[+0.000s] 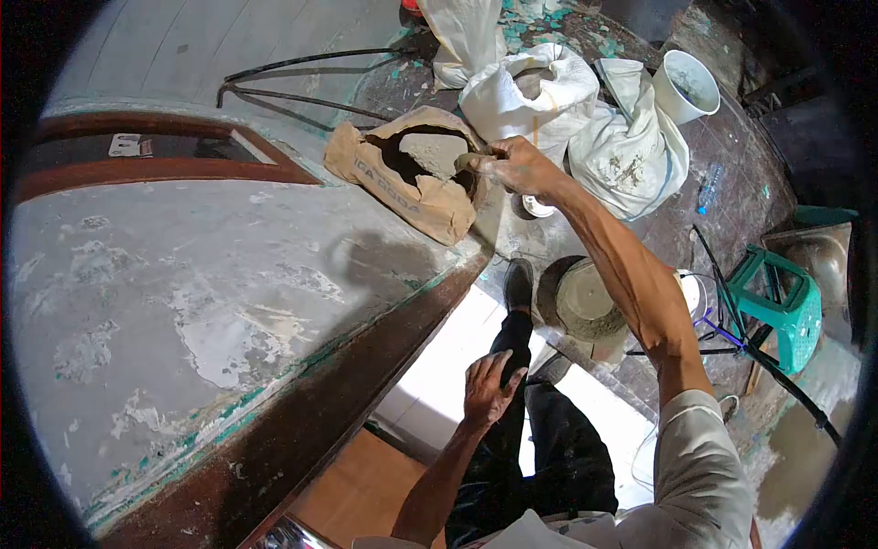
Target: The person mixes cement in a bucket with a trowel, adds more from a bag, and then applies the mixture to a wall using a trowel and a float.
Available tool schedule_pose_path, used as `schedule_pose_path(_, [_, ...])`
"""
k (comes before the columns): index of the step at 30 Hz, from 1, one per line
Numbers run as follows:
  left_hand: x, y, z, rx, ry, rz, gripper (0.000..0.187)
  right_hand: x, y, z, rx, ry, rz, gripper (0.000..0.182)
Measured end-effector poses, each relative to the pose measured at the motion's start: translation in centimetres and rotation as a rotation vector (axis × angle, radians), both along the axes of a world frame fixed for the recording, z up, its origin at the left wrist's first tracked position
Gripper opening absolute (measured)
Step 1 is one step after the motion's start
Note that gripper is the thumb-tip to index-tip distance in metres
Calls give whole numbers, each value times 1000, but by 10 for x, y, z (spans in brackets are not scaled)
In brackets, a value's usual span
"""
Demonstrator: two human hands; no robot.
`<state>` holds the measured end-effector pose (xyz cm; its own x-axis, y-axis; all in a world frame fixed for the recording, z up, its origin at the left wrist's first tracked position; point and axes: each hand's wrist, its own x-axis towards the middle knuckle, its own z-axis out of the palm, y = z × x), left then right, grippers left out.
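A torn brown paper bag (430,212) lies on its side by the wall, its mouth gaping. My right hand (517,168) is at the bag's edge, fingers closed on what looks like a trowel (433,153); its flat blade carries grey powder and sits in the bag's opening. The handle is hidden by my fingers. My left hand (494,386) rests by my knee, fingers apart and holding nothing. Below my right forearm stands a round bucket (585,291) with grey mix in it.
White sacks (535,101) and a white bucket (688,87) stand behind the bag. A green stool (782,302) is at the right, near a plastic bottle (710,188) and a dark hose (777,375). A bent metal rod (302,78) leans near the wall (229,274).
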<state>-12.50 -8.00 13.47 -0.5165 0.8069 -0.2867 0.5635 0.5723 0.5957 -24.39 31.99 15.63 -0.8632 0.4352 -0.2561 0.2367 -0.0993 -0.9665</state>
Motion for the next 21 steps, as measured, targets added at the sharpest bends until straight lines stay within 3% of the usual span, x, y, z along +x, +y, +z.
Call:
schedule_pose_path(4, [2,-4,-4,-3,21,-14,55,2,3,-12,23,18,20,45])
schedule_pose_path(10, [4,-8,-3,-7,12,-18,58,24,8,15,70,24,82,54])
schedule_pose_path(12, [6,-11,-4,-35,30,-49,59,42,4,38,12,-156,105,51])
schedule_pose_path(16, [12,-17,-5,-18,3,-56,59,84,-9,37,1,34,-7,54])
schedule_pose_path(21, [27,-24,-7,-125,-5,-92,51,174,-29,51,-38,-131,-84,53])
